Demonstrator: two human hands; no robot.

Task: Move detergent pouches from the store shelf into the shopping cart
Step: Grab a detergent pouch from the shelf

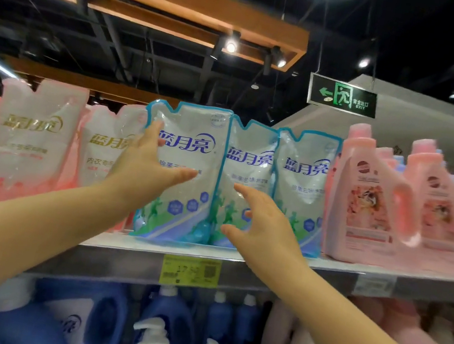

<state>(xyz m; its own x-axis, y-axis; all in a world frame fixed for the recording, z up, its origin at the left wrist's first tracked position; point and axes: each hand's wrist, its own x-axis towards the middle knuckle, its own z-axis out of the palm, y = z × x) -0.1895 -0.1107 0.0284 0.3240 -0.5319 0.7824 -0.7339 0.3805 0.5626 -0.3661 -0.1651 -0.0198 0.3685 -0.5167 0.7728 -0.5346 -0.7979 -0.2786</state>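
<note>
Blue-edged and glossy, three soft plastic detergent pouches stand upright in a row on the grey metal store shelf (324,267), their crinkled film catching the ceiling lights. Left hand (144,169) is up on the front pouch (186,170), fingers spread, one fingertip at the notched top corner and the thumb laid across the printed face — touching, not yet closed around it. Right hand (265,224) reaches in just beside, fingers splayed and curled a little, in front of the middle pouch (247,160); whether it touches is hard to tell. Third pouch (302,185) stands clear to the right. Pink-tinted pouches (34,138) slump to the left, rigid pink jugs (366,202) with moulded handles to the right. Yellow price tag (190,271) on the shelf lip, blue bottles (162,327) below.
</note>
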